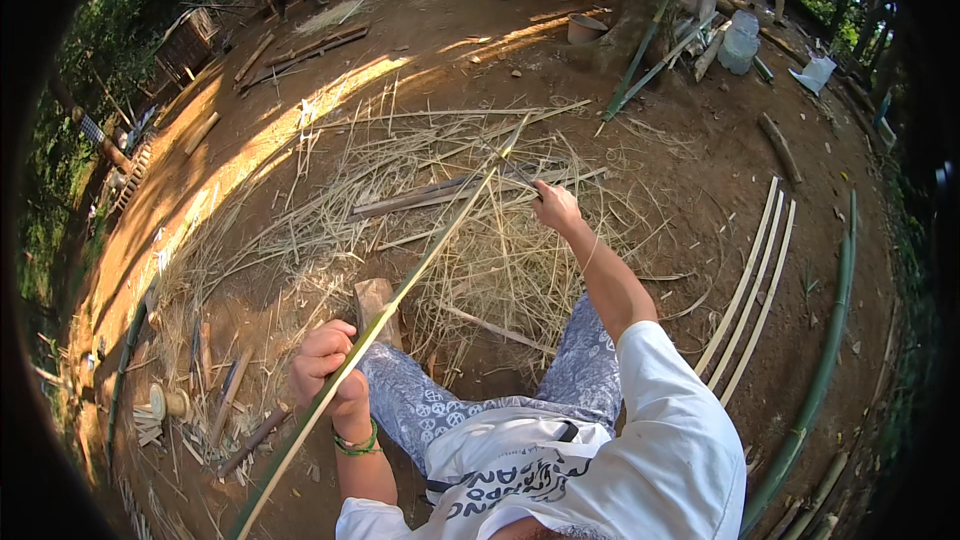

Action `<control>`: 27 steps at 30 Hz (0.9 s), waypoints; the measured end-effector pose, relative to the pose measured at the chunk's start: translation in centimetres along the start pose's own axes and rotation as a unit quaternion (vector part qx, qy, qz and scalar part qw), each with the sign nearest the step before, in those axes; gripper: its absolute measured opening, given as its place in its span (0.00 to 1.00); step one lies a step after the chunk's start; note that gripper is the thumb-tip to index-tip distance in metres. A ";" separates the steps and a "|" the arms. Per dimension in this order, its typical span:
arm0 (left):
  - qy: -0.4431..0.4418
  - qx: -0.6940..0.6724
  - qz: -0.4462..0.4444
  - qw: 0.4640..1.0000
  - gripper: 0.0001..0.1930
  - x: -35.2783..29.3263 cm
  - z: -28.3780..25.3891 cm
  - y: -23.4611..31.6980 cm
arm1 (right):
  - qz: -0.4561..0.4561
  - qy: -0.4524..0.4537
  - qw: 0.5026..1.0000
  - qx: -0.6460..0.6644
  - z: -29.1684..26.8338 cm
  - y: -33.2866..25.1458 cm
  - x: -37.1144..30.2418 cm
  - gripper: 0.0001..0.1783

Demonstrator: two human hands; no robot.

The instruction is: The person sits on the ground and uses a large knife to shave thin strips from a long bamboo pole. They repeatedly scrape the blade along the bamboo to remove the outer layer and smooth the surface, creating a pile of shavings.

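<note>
A long split bamboo strip (437, 252), green on one face and pale on the other, slants from the lower left up to the far middle. My left hand (327, 368), a green bracelet at its wrist, is closed round the near part of the strip. In my right hand (556, 208), at the end of an outstretched arm, is a knife (516, 174) with a dark, thin blade. The blade meets or crosses the strip near its far end; the exact contact is too small to tell. A wooden block (376, 302) stands beside my left knee, next to the strip.
Bamboo shavings (510, 260) heap between and beyond my legs. Several pale strips (745, 285) and a green bamboo pole (828, 360) lie to my right. Wood offcuts (168, 402) lie at left. A bucket (586, 29) sits by a tree trunk (640, 15); people stand far back.
</note>
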State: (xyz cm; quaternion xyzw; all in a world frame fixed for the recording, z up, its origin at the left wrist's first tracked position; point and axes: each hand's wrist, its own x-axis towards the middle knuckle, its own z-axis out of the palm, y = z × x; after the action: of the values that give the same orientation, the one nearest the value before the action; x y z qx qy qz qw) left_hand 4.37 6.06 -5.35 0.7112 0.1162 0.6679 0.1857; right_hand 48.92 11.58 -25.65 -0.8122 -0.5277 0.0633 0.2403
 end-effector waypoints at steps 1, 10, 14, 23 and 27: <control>-0.005 -0.004 -0.003 1.000 0.31 -0.4 -0.3 0.2 | -0.010 -0.003 1.000 0.006 0.0 -0.3 0.1 0.24; 0.081 -0.002 0.038 0.996 0.33 1.3 -6.5 5.3 | -0.027 0.003 0.990 0.137 -3.5 -7.0 -8.9 0.24; 0.059 -0.025 0.021 0.998 0.37 0.3 -9.1 7.2 | 0.039 -0.105 0.988 0.109 -5.0 -9.6 -10.7 0.21; 0.093 -0.156 0.011 0.983 0.38 0.6 -9.7 7.2 | 0.102 -0.058 0.993 -0.028 2.9 -0.1 -2.9 0.18; 0.165 0.102 0.000 0.981 0.34 0.6 -10.0 7.9 | 0.136 0.000 0.990 0.029 3.6 0.2 -3.2 0.21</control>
State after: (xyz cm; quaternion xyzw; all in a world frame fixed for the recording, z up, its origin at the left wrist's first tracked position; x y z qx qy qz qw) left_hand -6.13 0.26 -1.06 0.6066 0.2131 0.7606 0.0906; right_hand 46.38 9.87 -29.36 -0.8691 -0.4104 0.1107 0.2529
